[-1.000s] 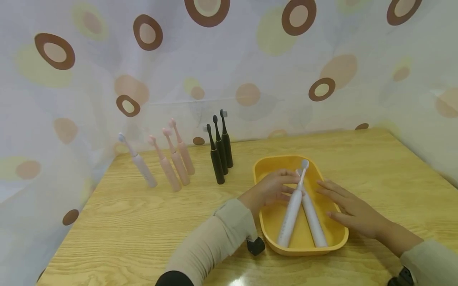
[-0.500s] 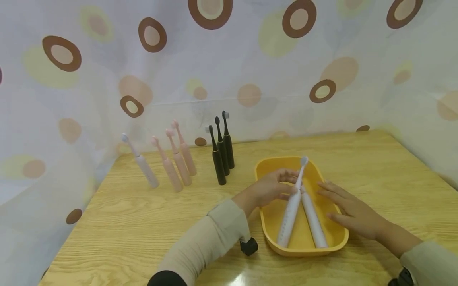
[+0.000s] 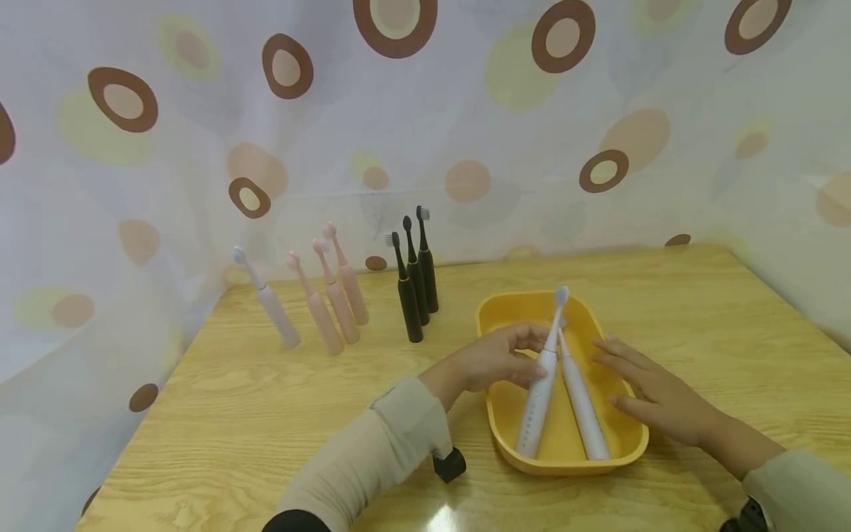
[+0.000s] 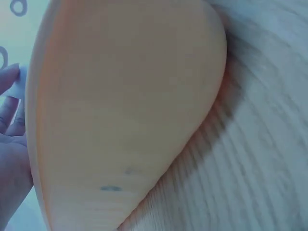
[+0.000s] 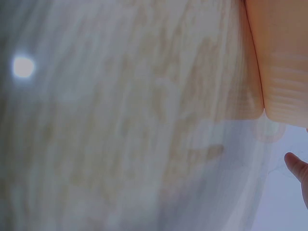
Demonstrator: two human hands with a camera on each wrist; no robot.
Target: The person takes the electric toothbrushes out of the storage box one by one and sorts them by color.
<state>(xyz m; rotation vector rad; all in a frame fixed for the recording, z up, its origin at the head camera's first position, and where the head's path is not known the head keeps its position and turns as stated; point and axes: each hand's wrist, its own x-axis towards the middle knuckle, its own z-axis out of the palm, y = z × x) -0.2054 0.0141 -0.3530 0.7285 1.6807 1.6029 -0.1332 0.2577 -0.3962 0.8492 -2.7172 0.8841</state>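
In the head view, two white electric toothbrushes lie in a yellow tray, heads pointing away from me. My left hand pinches the left toothbrush near the top of its handle, thumb on the near side. Its head rises above the other toothbrush. My right hand rests at the tray's right rim with fingers extended, holding nothing. In the left wrist view the tray's wall hides much, with part of my left hand beyond it. Only a fingertip of my right hand shows clearly in the right wrist view.
On the wooden table, left of the tray, stand three black toothbrushes, three pink toothbrushes and one white toothbrush. A patterned curtain hangs behind the table.
My left hand has shifted slightly toward me and now has its thumb on the left toothbrush's handle. That toothbrush's head has swung a little left. My right hand has stayed put.
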